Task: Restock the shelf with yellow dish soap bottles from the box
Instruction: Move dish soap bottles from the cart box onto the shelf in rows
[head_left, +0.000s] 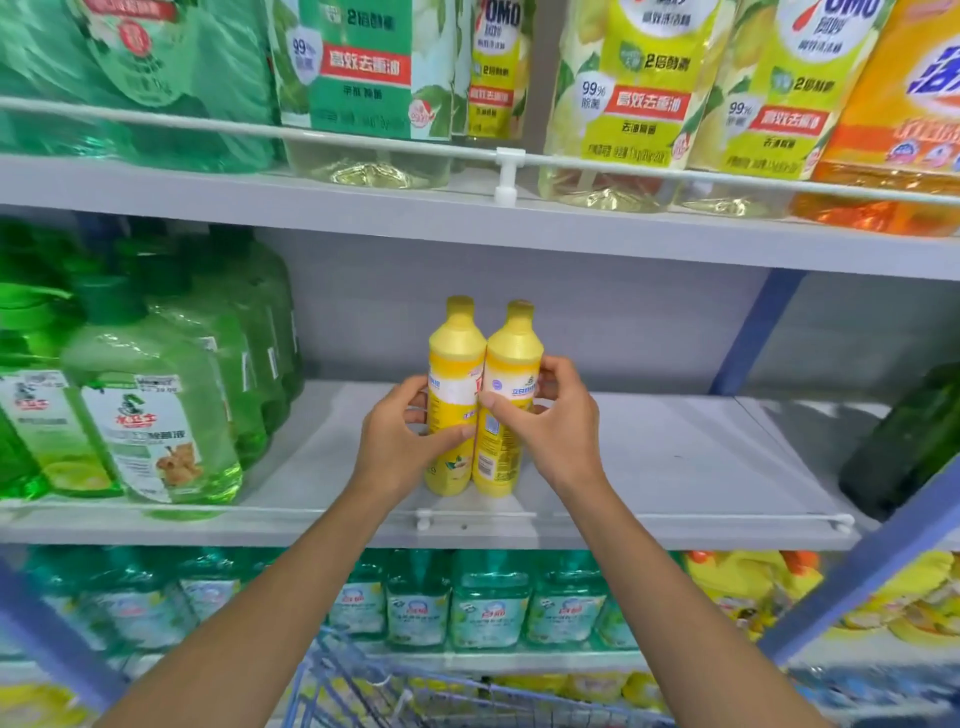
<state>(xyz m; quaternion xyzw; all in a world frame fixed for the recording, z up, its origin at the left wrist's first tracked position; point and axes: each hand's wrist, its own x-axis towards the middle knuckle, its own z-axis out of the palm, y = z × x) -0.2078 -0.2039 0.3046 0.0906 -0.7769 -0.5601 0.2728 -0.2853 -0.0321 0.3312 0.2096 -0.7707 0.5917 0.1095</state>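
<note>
Your left hand (400, 441) grips the left bottle (452, 358), right hand (550, 421) the right bottle (511, 358). You hold them upright and touching on the shelf (675, 467), likely to pack a tight row.

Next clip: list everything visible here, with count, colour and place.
yellow dish soap bottles: two, yellow, upright and touching, front centre of middle shelf
green jugs: several, green, middle shelf left
dark green bottle: one, dark green, middle shelf far right
large packs: several, green, yellow, orange, top shelf
teal bottles: a row, teal, lower shelf
yellow packs: several, yellow, lower shelf right
wire cart: one, blue, bottom centre
left hand: one, grips the left yellow bottle
right hand: one, grips the right yellow bottle
</note>
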